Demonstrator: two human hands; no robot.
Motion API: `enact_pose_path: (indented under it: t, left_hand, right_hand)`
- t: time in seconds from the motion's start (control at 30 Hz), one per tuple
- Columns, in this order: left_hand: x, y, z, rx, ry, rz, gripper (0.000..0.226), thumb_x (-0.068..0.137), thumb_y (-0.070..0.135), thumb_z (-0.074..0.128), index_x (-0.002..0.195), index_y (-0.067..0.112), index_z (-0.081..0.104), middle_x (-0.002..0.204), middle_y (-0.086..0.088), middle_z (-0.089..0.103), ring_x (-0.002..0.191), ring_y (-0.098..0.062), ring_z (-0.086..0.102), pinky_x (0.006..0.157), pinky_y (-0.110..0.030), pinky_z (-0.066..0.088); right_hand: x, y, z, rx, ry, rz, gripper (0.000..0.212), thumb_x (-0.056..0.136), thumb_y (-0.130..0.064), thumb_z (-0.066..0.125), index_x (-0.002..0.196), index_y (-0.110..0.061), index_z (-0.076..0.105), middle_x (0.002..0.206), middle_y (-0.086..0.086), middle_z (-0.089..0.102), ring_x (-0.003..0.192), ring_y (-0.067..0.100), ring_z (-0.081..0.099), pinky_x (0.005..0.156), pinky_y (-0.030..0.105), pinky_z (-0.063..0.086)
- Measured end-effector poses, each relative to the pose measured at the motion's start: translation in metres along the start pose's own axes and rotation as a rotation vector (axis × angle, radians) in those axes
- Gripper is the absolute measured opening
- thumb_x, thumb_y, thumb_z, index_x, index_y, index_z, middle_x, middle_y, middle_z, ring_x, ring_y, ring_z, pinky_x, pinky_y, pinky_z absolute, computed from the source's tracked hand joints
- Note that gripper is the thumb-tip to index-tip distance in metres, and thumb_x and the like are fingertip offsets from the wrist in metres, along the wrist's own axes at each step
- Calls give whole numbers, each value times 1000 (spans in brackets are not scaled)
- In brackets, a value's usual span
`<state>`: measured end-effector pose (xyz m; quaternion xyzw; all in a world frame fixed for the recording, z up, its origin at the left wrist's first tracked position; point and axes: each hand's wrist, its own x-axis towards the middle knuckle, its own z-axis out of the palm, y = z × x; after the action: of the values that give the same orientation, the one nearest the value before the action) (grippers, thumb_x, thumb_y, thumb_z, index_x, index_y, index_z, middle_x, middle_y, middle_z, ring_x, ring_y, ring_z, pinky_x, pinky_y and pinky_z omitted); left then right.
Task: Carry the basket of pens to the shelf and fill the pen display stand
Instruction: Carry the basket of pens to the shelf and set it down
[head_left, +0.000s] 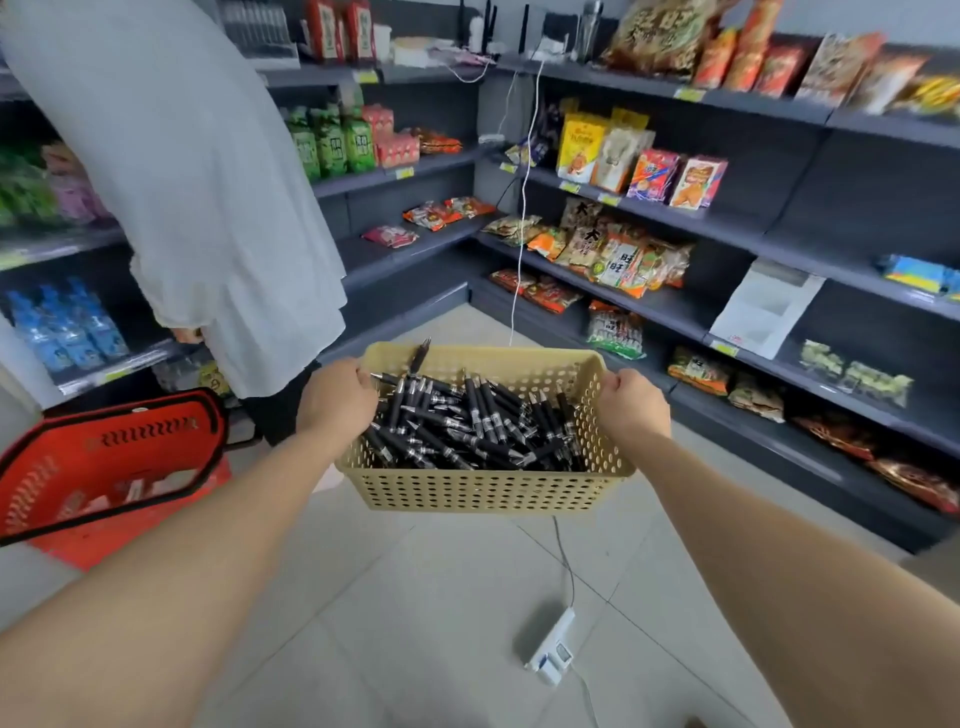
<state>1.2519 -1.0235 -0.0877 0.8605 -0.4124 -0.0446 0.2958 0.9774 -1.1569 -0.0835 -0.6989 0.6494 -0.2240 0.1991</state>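
Illumination bright and even, apparently from overhead; no hard shadows on the floor tiles (415, 623). Wide-angle distortion bends the shelves (727, 223) toward the frame edges. Motion blur softens the snack packets (628, 265) and the red basket (109, 462). Centre sharper: pens (467, 421) are distinct. No glare noted

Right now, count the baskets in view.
2. The beige basket of pens is held by both hands; the red basket sits low at left. Others may be out of view.
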Motion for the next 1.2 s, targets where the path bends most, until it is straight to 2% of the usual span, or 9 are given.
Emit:
enact_pose_path:
  t: [0.17,0.33,0.47,0.53,0.7,0.8,0.93,1.07,1.2]
  left_hand:
    - [71,57,47,-7,-18,32,27,100,15,35,79,8,50,68,-2,47,62,-17,44,57,-32,32]
    - [133,111,89,-5,-42,100,25,98,13,36,80,7,52,80,-8,54,74,-26,49,60,-34,34]
    - [181,154,132,38,-77,113,24,98,16,35,84,8,53,79,-6,53,74,-25,49,53,-31,30]
    - [207,175,156,39,-99,132,25,99,17,35,86,8,54,78,-6,53,74,-25,49,55,-32,31]
    - [274,232,215,-44,-154,211,24,99,16,34,85,10,52,88,-13,62,72,-25,51,54,-31,32]
    - [310,270,243,-37,-182,246,26,100,17,33,80,10,49,82,-10,59,67,-22,48,46,-30,28]
    - [348,325,274,-35,-212,272,31,101,19,34,71,14,43,72,-5,51,60,-18,45,46,-29,26]
    - [374,374,306,-42,-241,315,31,100,18,34,73,11,47,74,-6,53,65,-21,48,50,-31,31]
    - [390,438,353,-46,-266,361,29,99,13,36,73,10,47,70,-2,47,70,-22,48,51,-32,29]
  right_hand:
    - [85,14,-9,-3,56,61,40,100,-37,29,108,-8,56,105,14,63,98,34,58,84,41,49]
    - [154,34,-22,-17,101,113,38,101,-36,29,102,-8,55,100,14,62,94,34,59,79,40,48]
    - [211,56,-25,-13,127,168,37,100,-35,29,98,-9,55,97,12,63,90,32,58,74,36,45]
    - [240,67,-27,-11,141,193,37,100,-36,29,97,-10,55,95,11,62,89,32,58,74,37,46]
    - [317,90,-35,-4,198,274,35,100,-35,29,98,-10,54,97,12,61,90,32,58,76,38,47]
    - [361,102,-42,-16,234,315,37,99,-33,29,102,-9,57,100,13,63,90,31,58,75,37,46]
    - [408,120,-56,-4,294,376,37,99,-33,29,101,-8,56,101,14,63,93,33,59,82,42,49]
    - [446,142,-76,-1,315,395,37,101,-32,29,103,-7,56,100,13,63,92,33,59,78,39,47]
    - [501,182,-101,-2,310,448,37,101,-33,28,104,-7,55,98,12,62,90,32,59,78,39,49]
